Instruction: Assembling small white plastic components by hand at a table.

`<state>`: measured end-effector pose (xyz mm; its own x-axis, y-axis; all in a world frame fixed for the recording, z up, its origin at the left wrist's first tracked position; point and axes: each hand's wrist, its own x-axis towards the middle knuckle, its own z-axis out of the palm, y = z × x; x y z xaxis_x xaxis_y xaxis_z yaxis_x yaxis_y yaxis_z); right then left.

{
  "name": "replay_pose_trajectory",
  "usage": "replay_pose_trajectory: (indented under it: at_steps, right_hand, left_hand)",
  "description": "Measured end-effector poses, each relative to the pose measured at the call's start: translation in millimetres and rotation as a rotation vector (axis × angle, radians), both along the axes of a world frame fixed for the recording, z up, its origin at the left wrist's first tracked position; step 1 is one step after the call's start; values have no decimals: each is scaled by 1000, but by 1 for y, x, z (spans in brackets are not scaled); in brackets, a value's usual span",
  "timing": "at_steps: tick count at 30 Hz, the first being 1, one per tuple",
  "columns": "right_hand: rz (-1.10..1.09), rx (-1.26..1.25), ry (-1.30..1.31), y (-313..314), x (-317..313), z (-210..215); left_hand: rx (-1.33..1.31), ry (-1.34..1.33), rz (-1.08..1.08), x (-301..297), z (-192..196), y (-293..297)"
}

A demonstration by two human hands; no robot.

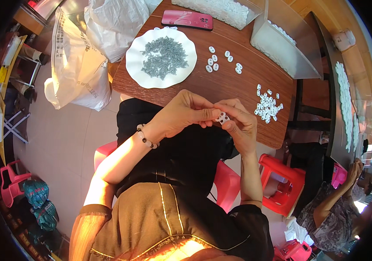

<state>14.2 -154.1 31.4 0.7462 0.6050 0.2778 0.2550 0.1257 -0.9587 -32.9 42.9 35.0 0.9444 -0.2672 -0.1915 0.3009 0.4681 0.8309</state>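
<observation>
Above the near edge of the table, my left hand (pixel 185 109) and my right hand (pixel 241 124) meet with fingertips pinched. Between them is a small white plastic piece with dark holes (pixel 222 118), partly hidden by the fingers. A bracelet of pale and dark beads circles my left wrist. Left of the hands lies a white wavy-edged plate (pixel 134 65) heaped with small thin grey pieces (pixel 164 56), too fine to name. Several white oval pieces with dark holes (pixel 212 50) are scattered beyond the hands. A pile of small white pieces (pixel 267 106) lies to the right.
A pink phone (pixel 187 20) rests at the table's far side. Translucent bins (pixel 277 50) of white parts stand at the far right. Plastic bags (pixel 79 69) are on the left. A red stool (pixel 281 182) stands right of me, with another person (pixel 329 213) beyond.
</observation>
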Motion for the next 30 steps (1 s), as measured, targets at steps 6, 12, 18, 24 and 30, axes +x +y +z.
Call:
replay_pose_trajectory:
  at_steps: [6, 12, 18, 24, 30]
  right_hand:
    - [-70, 23, -55, 1, -4, -5]
    - [-115, -17, -220, 1, -5, -4]
    - [-100, -6, -218, 1, -6, -5]
    - [-73, 4, -166, 0, -7, -5]
    - [-59, -42, -197, 5, -7, 3]
  left_hand:
    - [-41, 62, -25, -5, -2, -3]
    - [-149, 149, -43, -11, -2, -6]
    - [-194, 208, -49, -15, -3, -6]
    - [-121, 140, -10, -16, 2, -7]
    - [-67, 82, 16, -18, 8, -7]
